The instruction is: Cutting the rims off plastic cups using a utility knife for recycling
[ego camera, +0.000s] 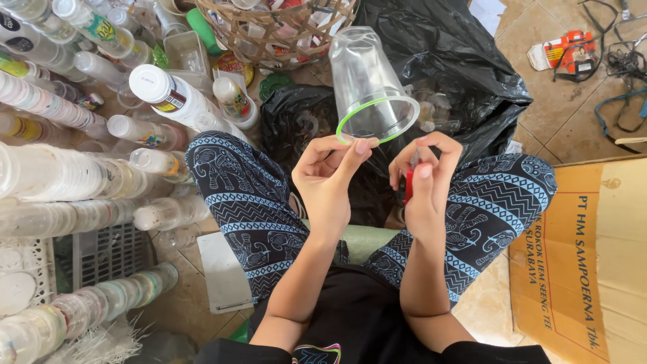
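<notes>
— What has the left hand [328, 176] got?

— Thumb and fingers pinch the green rim of a clear plastic cup [367, 84]. The cup is held up in the air, mouth toward the person, base pointing away and a little left.

— And the right hand [424, 180]?

— Closed around a small red-handled cutter [409, 183], just beside the cup's rim on its lower right. I cannot tell whether the tool touches the rim.

— Where does the cup sit against the hands?

— Above both, tilted, its rim resting on the left fingertips, with the right hand close under the other side of the rim.

— What hems them in?

— Behind the cup lies a black plastic bag [465, 61], open and crumpled. A woven basket [283, 30] of cups stands just beyond, at the top. To the left, bottles [168, 94] and long stacks of cups [60, 175] crowd the floor right up to the patterned knee. To the right, a flat cardboard box [586, 263] lies by the other knee.

— Any free room?

— The gap between the knees, under the hands, and some bare tile at the upper right near an orange tool [569, 50] and cables.
</notes>
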